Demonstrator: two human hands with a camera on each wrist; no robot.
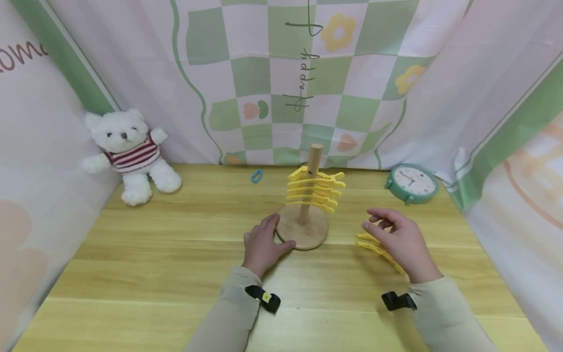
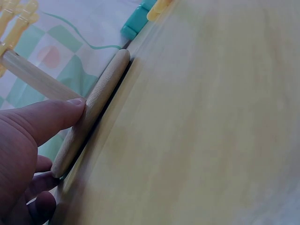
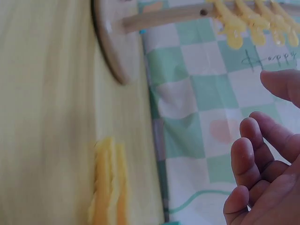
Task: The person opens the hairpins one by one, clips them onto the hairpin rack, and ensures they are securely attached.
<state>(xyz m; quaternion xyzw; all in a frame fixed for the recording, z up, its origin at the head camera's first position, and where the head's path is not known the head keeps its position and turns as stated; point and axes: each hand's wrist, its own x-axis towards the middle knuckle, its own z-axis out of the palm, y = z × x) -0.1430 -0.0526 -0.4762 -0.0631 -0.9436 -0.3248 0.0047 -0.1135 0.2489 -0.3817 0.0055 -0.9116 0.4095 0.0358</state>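
Note:
A wooden stand with a round base (image 1: 303, 234) and an upright post (image 1: 314, 157) is in the middle of the head view. Several yellow clips (image 1: 314, 183) are clamped across the post, one above another. My left hand (image 1: 262, 247) holds the base at its left rim, thumb (image 2: 61, 115) against the base and fingers around its edge. To the right, my right hand (image 1: 402, 244) hovers over loose yellow clips (image 1: 371, 247) on the table. Its fingers are loosely bent and hold nothing in the right wrist view, where the loose clips (image 3: 110, 187) lie apart from it. The hand partly hides them in the head view.
A teal round clock (image 1: 412, 183) lies at the back right of the wooden table (image 1: 167, 264). A white teddy bear (image 1: 132, 154) sits at the back left. Behind the stand lies a small blue ring (image 1: 256, 176), and a checked curtain (image 1: 288, 73) hangs behind.

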